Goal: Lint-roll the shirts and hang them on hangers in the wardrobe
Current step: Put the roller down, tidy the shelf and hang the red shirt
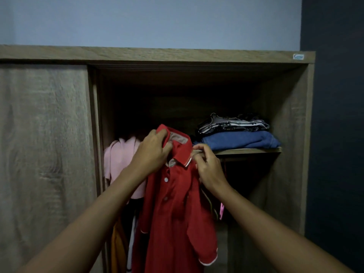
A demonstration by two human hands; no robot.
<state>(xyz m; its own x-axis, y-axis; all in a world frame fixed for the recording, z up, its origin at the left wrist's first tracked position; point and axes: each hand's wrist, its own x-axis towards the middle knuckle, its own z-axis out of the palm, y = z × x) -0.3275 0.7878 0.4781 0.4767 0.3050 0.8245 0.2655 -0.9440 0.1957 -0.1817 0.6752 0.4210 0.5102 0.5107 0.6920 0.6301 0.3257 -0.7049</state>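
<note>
Holding the red polo shirt [173, 213] up at centre frame, in front of the open side of the wardrobe [157, 54]; my left hand [152, 152] grips the back of the collar, fingers curled over its top edge; my right hand [209, 168] pinches the cloth just beside the collar's right point, thumb and forefinger together. Hands close but not touching, the collar between them; both clamped on the shirt. Shirt hangs full length from the two grips, placket and buttons facing me, one short sleeve with pale trim at lower centre; whether a hanger sits inside it I cannot tell.

Left of centre, partly behind my left forearm, a pink garment [120, 160] hangs in the dark of the wardrobe; below it a yellow garment [118, 243], only an edge showing. Right of centre, a shelf [248, 151] carries a folded blue garment [240, 139] with a black-and-white patterned garment [232, 124] stacked on top. Left third of the frame: the wood-grain door [43, 134] covers that side. Upper right, a small sticker [298, 56] on the top board; pale wall [157, 20] above.
</note>
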